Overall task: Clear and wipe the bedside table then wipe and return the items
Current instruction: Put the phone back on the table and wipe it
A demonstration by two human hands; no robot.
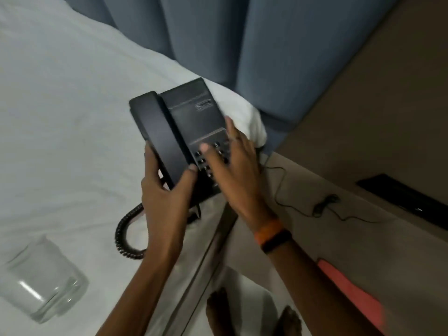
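on the left, the white bed (60,117) fills most of the view, with the beige counter (327,226) to its right, running from near to far. a black telephone (191,122) sits at the bed's right edge, held by both hands, its long axis slanting from near right to far left, the handset along its left side. whether it rests on the sheet or is lifted just above it cannot be told. the counter lies right of the phone, so the right hand is the nearer one for carrying it across. a clear glass jar (41,280) lies on its side near left on the bed. the left hand (164,200) has its grip closed around the handset's near end, arm reaching up from below. the right hand (235,170) spreads over the keypad, fingers clasping the phone's right edge, wrist angled left. a coiled cord (126,234) loops below the phone. a thin black cable (303,209) trails over the counter.
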